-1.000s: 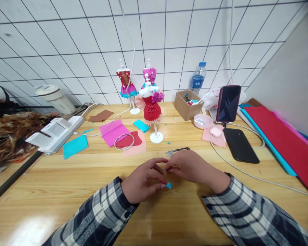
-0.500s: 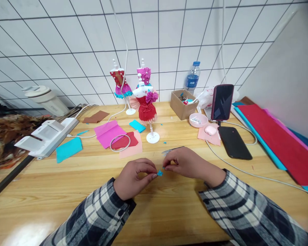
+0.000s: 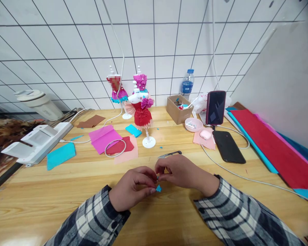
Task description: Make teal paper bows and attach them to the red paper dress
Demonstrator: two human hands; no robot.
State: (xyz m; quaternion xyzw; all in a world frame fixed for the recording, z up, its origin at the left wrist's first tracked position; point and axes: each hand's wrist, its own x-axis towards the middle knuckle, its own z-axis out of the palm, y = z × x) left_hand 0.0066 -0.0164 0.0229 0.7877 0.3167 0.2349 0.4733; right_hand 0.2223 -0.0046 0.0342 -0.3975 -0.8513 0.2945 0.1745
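Note:
My left hand (image 3: 133, 188) is closed in a pinch, with a small crumpled blue paper piece (image 3: 158, 188) at the tip of its thumb. Close beside it, my right hand (image 3: 182, 172) is also pinched, its fingertips almost meeting the left fingers. A tiny blue speck shows at the right fingertips, too small to name. Just beyond the right hand lie thread snips (image 3: 170, 154). Farther back stands a small white dress form (image 3: 149, 142) in a red paper dress (image 3: 143, 118) with a purple flower (image 3: 147, 103).
Coloured paper sheets, one magenta (image 3: 105, 136) and one blue (image 3: 61, 155), lie left of centre near a coiled white cable (image 3: 115, 148). Behind stand a cardboard box (image 3: 178, 114) and pink dish (image 3: 193, 124). A black phone (image 3: 229, 147) and long paper strips (image 3: 274, 143) lie right.
Both hands sit slightly lower and further left in view, along with the whole scene. My right fingertips have come closer to the left fingers, above the blue piece. More of the snips shows.

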